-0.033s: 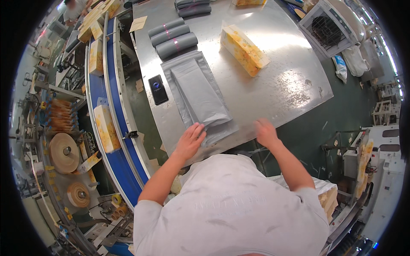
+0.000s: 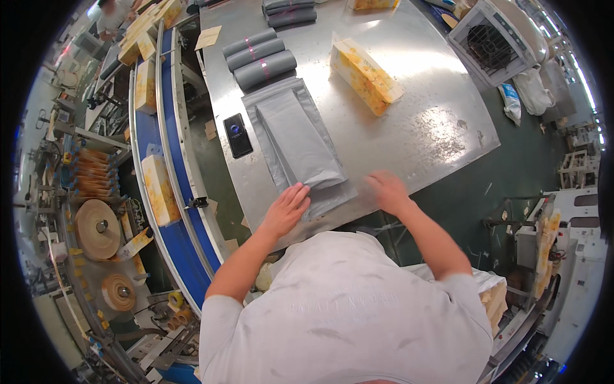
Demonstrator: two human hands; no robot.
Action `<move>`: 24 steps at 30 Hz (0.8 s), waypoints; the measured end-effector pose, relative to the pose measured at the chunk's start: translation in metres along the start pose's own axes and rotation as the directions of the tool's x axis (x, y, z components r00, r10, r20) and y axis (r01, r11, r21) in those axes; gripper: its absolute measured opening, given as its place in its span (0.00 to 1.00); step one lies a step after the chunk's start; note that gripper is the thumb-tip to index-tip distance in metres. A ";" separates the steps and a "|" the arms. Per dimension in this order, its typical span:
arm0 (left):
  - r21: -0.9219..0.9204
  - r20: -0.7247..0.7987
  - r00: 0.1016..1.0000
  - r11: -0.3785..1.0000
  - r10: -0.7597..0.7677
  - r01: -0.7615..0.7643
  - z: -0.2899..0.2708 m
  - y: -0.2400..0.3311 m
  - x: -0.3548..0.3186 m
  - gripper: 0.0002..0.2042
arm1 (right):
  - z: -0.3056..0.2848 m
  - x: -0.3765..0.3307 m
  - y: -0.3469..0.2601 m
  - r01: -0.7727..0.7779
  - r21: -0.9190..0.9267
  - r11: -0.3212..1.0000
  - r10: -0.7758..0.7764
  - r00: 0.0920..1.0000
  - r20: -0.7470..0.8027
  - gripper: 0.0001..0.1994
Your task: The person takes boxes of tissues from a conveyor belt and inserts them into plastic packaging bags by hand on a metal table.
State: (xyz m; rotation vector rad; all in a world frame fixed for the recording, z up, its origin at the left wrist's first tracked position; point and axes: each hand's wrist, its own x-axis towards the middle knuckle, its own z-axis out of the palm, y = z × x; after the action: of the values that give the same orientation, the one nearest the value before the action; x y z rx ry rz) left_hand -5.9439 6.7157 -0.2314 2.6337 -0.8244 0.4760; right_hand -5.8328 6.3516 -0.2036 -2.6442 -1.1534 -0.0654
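A grey plastic mailing bag (image 2: 300, 137) lies flat on the metal table (image 2: 435, 96), its near end folded and slightly raised. My left hand (image 2: 286, 210) rests on the bag's near left corner, fingers stretched out over the plastic. Just right of the bag's near end is my right hand (image 2: 387, 191), apart from it and above the table edge; motion smears its fingers. Beyond the bag lie rolls of grey bags (image 2: 265, 69). A black phone (image 2: 238, 136) is left of the bag. Farther right lies a yellow-and-white patterned pack (image 2: 366, 77).
Along the left runs a blue conveyor (image 2: 185, 246) with metal rails, carrying patterned packs (image 2: 160, 192). Machinery with large reels (image 2: 97, 229) stands beyond it. A white-framed fan (image 2: 489, 45) is off the table's far right. Another person (image 2: 112, 18) is at the far left.
My right hand has moved a little left, toward the bag's near end. My left hand stays on the bag.
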 end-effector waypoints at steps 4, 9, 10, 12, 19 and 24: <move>0.104 0.101 0.975 0.973 0.198 -0.208 0.017 -0.021 0.004 0.13 | 0.006 0.092 0.001 0.690 -0.019 0.724 -0.690 0.723 -0.030 0.20; 0.042 0.216 0.975 0.997 0.059 -0.070 0.004 -0.023 -0.006 0.12 | 0.049 0.111 0.023 0.733 0.166 0.660 -0.750 0.655 0.094 0.15; -0.007 0.219 0.976 1.000 0.011 -0.010 0.005 -0.025 -0.007 0.11 | 0.052 0.110 0.028 0.664 0.285 0.691 -0.699 0.715 0.029 0.13; -0.196 0.164 0.972 0.960 -0.167 0.198 0.006 -0.027 -0.009 0.09 | 0.063 0.106 0.031 0.406 0.523 0.750 -0.467 0.884 -0.016 0.10; -0.818 0.326 0.252 -0.138 -0.911 0.559 0.043 -0.033 0.017 0.12 | 0.088 0.134 0.007 -0.463 0.695 0.550 0.402 0.876 0.265 0.11; -0.716 0.288 0.003 -0.214 -0.958 0.665 0.071 -0.047 0.028 0.11 | 0.106 0.157 -0.007 -0.591 0.627 0.507 0.580 0.772 0.260 0.13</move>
State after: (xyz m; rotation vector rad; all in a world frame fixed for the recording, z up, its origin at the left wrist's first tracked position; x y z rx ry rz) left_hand -5.8792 6.7089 -0.2932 1.5005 0.9766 0.1198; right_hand -5.7369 6.4949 -0.2819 -2.1698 -0.1159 0.4339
